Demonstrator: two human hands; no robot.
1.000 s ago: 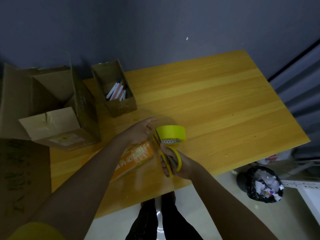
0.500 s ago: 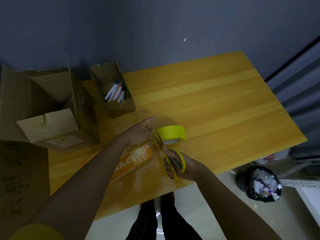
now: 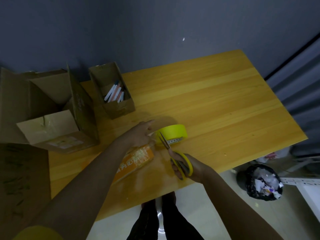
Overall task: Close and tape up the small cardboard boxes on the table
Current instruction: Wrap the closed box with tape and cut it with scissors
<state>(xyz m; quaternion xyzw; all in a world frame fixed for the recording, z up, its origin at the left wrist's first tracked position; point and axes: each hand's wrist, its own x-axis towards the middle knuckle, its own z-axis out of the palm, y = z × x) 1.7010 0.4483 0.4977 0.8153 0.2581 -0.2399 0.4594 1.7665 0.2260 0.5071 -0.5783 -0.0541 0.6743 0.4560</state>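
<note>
A small orange box (image 3: 138,158) lies on the wooden table (image 3: 216,104), partly under my left forearm. Just beyond it stands a yellow tape roll (image 3: 174,133), with a strip of clear tape running from it to the box. My left hand (image 3: 139,134) grips the roll's left edge, index finger stretched out. My right hand (image 3: 186,166) grips yellow-handled scissors (image 3: 180,159). Their blades point up at the tape strip beside the roll.
An open narrow cardboard box (image 3: 114,94) holding several pens stands at the back left. A large open carton (image 3: 52,115) sits left of it, and a flat cardboard sheet (image 3: 22,179) lies at the near left. A black rubbish bag (image 3: 261,183) is on the floor to the right.
My right hand and the scissors have shifted slightly to the right. My left hand, the roll and the orange box have stayed put.
</note>
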